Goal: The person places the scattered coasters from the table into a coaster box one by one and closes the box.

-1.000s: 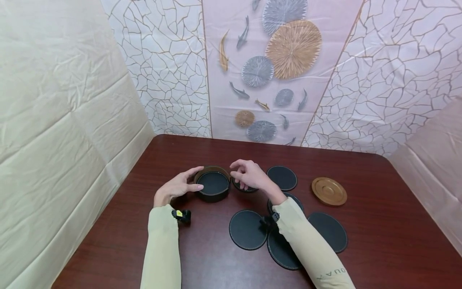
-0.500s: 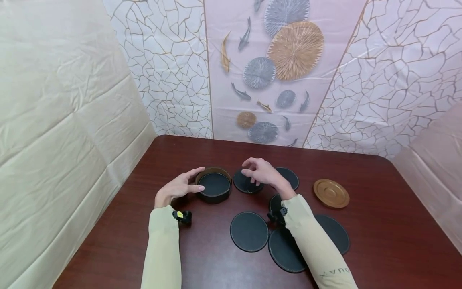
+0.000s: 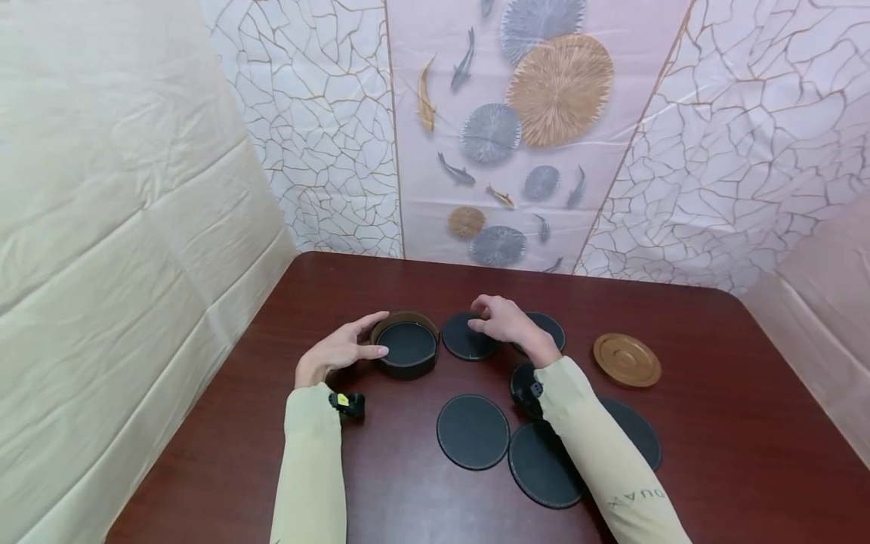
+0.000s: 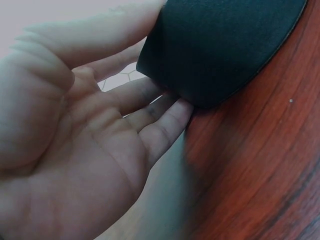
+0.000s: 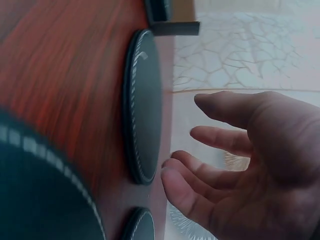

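Note:
On the left of the table, my left hand [image 3: 340,349] grips the side of a round black coaster holder [image 3: 405,370] with a tan inner wall. The thumb lies at its rim, and in the left wrist view the other fingers touch the outer wall [image 4: 225,50] near the table. A black coaster [image 3: 410,344] lies inside the holder. My right hand [image 3: 506,321] hovers over a round black coaster [image 3: 462,337] just right of the holder. Its fingers are loosely bent and hold nothing; the right wrist view shows a gap between them and the stitched coaster [image 5: 147,110].
Several more black coasters lie about, including one at the front [image 3: 473,432], a larger-looking one beside it [image 3: 544,468] and one partly behind the right hand [image 3: 549,329]. A brown ringed wooden disc [image 3: 627,360] lies at the right. Patterned cloth [image 3: 333,151] hangs behind the table.
My right hand has moved rightward and away from the holder, uncovering the coaster beside it. My left hand stays at the holder.

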Demonstrator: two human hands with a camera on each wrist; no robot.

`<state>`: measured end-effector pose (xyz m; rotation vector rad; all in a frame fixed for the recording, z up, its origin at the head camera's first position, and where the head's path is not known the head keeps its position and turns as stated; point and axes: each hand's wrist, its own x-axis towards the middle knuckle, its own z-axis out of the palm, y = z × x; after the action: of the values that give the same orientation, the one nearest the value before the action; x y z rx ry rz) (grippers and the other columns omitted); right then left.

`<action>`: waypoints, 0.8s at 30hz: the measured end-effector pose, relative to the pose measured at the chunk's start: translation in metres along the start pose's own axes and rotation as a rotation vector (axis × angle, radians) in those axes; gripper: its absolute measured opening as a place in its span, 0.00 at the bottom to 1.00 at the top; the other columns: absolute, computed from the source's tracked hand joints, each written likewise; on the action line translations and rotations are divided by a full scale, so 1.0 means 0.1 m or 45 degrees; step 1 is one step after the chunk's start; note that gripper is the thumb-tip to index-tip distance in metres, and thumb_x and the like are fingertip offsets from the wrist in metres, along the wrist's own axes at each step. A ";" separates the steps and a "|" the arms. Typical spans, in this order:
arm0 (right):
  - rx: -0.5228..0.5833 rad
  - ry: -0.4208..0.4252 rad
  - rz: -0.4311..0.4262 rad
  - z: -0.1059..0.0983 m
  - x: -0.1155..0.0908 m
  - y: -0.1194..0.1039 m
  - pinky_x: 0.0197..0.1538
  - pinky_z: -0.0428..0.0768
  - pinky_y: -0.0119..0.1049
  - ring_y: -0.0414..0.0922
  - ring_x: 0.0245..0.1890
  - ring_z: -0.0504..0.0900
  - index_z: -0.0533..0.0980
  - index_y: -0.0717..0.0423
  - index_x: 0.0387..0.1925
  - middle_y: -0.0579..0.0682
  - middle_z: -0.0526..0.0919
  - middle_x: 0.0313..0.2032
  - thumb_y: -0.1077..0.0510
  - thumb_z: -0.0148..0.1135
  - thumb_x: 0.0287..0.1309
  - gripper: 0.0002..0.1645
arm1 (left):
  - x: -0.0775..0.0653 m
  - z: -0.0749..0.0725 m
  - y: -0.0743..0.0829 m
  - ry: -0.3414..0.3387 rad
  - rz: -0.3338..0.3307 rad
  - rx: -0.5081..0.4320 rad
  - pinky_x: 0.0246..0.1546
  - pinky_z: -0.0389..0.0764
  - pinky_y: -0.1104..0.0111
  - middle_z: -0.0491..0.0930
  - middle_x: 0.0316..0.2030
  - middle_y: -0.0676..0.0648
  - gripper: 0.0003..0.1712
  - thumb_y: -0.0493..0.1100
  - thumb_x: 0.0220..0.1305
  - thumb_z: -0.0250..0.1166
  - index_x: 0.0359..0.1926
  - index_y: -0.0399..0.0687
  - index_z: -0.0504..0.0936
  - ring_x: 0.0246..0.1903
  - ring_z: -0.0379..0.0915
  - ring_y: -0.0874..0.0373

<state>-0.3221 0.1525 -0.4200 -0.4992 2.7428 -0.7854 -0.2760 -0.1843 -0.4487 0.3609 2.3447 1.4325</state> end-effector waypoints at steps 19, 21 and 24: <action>-0.300 -0.179 0.191 -0.02 0.20 0.07 0.55 0.76 0.49 0.53 0.56 0.74 0.68 0.57 0.63 0.57 0.75 0.59 0.36 0.65 0.58 0.40 | 0.01 0.00 0.00 0.012 -0.006 0.000 0.70 0.60 0.48 0.58 0.73 0.50 0.44 0.47 0.60 0.70 0.74 0.66 0.60 0.72 0.51 0.48; -0.293 -0.182 0.211 -0.03 0.22 0.07 0.49 0.78 0.46 0.51 0.50 0.77 0.69 0.57 0.60 0.57 0.76 0.56 0.37 0.67 0.57 0.39 | 0.01 -0.01 0.01 0.014 -0.008 0.003 0.71 0.60 0.48 0.58 0.73 0.50 0.44 0.47 0.60 0.70 0.74 0.66 0.60 0.72 0.51 0.49; -0.261 -0.190 0.245 -0.03 0.23 0.06 0.37 0.78 0.40 0.49 0.39 0.79 0.70 0.57 0.55 0.56 0.77 0.50 0.38 0.68 0.55 0.36 | 0.00 -0.01 0.01 0.014 0.000 0.016 0.71 0.59 0.47 0.57 0.74 0.50 0.44 0.47 0.61 0.69 0.74 0.65 0.59 0.73 0.50 0.48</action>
<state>-0.3457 0.1503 -0.4241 -0.3116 2.6924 -0.4068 -0.2762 -0.1846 -0.4473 0.3574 2.3633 1.4233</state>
